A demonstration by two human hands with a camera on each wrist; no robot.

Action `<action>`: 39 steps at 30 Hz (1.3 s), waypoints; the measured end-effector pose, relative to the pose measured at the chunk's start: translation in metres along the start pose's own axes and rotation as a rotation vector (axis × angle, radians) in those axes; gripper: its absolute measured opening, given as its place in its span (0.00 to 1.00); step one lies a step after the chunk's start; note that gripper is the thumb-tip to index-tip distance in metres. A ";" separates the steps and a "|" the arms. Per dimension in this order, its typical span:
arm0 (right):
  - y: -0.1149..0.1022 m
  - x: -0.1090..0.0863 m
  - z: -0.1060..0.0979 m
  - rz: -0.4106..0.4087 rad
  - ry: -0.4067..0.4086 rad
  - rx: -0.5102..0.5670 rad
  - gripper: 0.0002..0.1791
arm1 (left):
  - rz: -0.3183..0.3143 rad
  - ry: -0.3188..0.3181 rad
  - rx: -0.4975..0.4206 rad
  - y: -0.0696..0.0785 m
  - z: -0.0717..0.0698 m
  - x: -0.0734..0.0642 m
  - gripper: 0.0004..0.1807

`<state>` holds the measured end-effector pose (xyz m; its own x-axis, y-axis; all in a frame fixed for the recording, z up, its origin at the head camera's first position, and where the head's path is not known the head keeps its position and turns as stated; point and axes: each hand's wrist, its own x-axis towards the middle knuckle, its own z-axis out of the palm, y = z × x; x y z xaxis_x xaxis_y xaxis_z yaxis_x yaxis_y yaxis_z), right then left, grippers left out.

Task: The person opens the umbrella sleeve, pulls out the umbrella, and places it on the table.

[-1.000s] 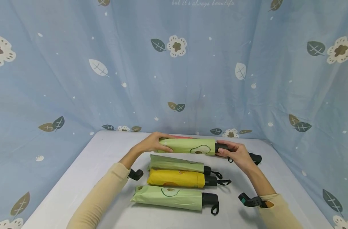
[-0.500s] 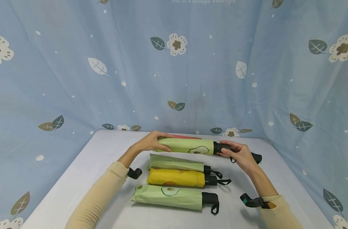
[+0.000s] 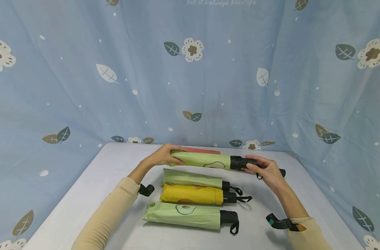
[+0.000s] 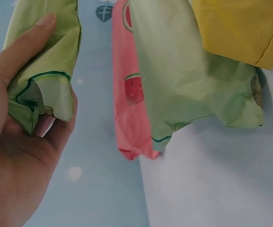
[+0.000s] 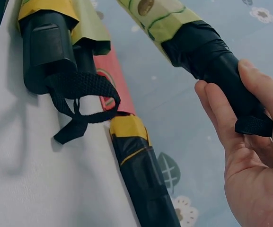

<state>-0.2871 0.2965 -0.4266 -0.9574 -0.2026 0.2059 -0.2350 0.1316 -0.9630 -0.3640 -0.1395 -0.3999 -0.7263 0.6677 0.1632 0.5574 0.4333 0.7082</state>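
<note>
A folded umbrella is held level above the far part of the table, partly inside a light green avocado-print sleeve. My left hand grips the sleeve's closed end, thumb in front. My right hand pinches the black handle, whose strap hangs by the palm. Between sleeve and handle, dark folded cloth shows in the right wrist view. Behind the held umbrella lies a pink watermelon-print sleeve, largely hidden in the head view. A black umbrella with a yellow band lies at its end.
Nearer on the white table lie a green sleeved umbrella, a yellow one and an avocado-print one, black handles to the right. A blue patterned curtain hangs behind.
My right hand has moved rightward with the handle, and more black shows beyond the sleeve's mouth. The left hand has shifted slightly left with the sleeve. The umbrellas on the table stay put.
</note>
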 end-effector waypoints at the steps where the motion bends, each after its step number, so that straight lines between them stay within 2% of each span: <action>1: 0.000 -0.001 -0.001 -0.005 0.000 0.006 0.27 | 0.006 0.004 -0.004 -0.001 0.000 0.000 0.28; 5: 0.002 -0.005 -0.007 -0.016 -0.001 0.019 0.26 | 0.019 0.018 -0.017 -0.004 -0.001 0.000 0.27; 12: 0.004 -0.010 -0.016 -0.029 0.003 0.021 0.24 | -0.021 0.034 -0.029 -0.010 -0.002 -0.002 0.25; 17: 0.006 -0.015 -0.024 -0.041 0.004 0.043 0.24 | -0.018 0.051 -0.032 -0.014 -0.003 -0.006 0.24; 25: 0.007 -0.026 -0.039 -0.007 0.049 0.055 0.24 | -0.037 0.087 -0.042 -0.023 -0.004 -0.011 0.23; 39: 0.012 -0.047 -0.064 -0.012 0.071 0.144 0.24 | -0.085 0.080 -0.061 -0.035 -0.001 -0.013 0.22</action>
<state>-0.2555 0.3700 -0.4370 -0.9652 -0.1340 0.2245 -0.2250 -0.0114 -0.9743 -0.3745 -0.1641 -0.4256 -0.8009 0.5788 0.1536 0.4689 0.4466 0.7620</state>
